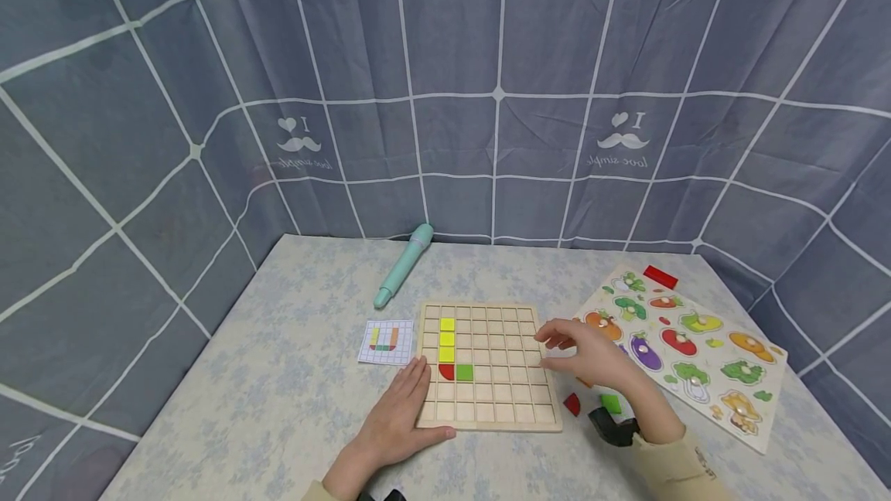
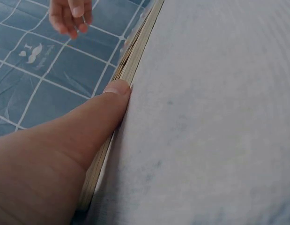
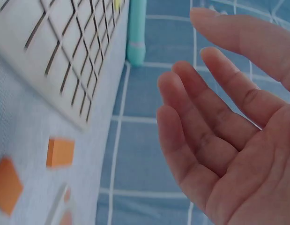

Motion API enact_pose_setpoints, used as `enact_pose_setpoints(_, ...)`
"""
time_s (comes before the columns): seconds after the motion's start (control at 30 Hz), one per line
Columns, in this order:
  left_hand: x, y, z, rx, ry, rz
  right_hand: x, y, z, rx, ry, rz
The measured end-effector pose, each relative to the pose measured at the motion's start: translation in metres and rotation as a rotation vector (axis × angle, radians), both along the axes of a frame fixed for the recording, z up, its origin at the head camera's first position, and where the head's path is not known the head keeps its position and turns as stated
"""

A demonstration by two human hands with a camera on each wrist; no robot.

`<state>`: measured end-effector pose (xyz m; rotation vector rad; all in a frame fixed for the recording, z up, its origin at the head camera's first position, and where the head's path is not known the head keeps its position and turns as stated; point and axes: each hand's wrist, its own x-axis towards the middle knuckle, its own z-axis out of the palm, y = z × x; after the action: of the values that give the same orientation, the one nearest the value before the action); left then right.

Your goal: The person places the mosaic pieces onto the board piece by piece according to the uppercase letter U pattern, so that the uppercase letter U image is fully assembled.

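A wooden grid board (image 1: pixel 501 346) lies on the table. On it sit three yellow squares (image 1: pixel 447 339) in a column, a red quarter-circle piece (image 1: pixel 446 372) below them and a green square (image 1: pixel 464 372) beside that. My left hand (image 1: pixel 393 420) rests at the board's near left corner, fingers along the left side. Its thumb (image 2: pixel 105 112) presses the front edge in the left wrist view. Over the board's right edge hovers my right hand (image 1: pixel 592 354), fingers loosely bent, nothing between them in the right wrist view. A pattern card (image 1: pixel 386 342) showing a coloured U shape lies left of the board.
Right of the board lie a loose red quarter-circle (image 1: pixel 572 404), a green piece (image 1: pixel 611 403) and orange pieces (image 3: pixel 60 152). Farther right is a vegetable puzzle board (image 1: pixel 762 431) with a red block (image 1: pixel 660 277) behind it. A teal stick (image 1: pixel 404 266) lies at the back.
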<state>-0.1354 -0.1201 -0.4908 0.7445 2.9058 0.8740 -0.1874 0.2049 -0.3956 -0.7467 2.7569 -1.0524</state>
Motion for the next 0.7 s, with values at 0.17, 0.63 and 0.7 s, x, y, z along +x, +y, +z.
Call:
enact_pose_setpoints(0.17, 0.000, 0.000, 0.000, -0.001, -0.008, 0.003, 0.009, 0.026, -0.003, -0.012, 0.004, -0.051)
enact_pose_setpoints(0.63, 0.000, 0.001, -0.001, 0.002, 0.014, 0.015, 0.020, 0.066, -0.020, 0.016, -0.096, -0.095)
enact_pose_setpoints(0.7, 0.000, 0.002, -0.001, 0.002, 0.012, 0.018, 0.022, 0.070, -0.023, 0.022, -0.114, -0.082)
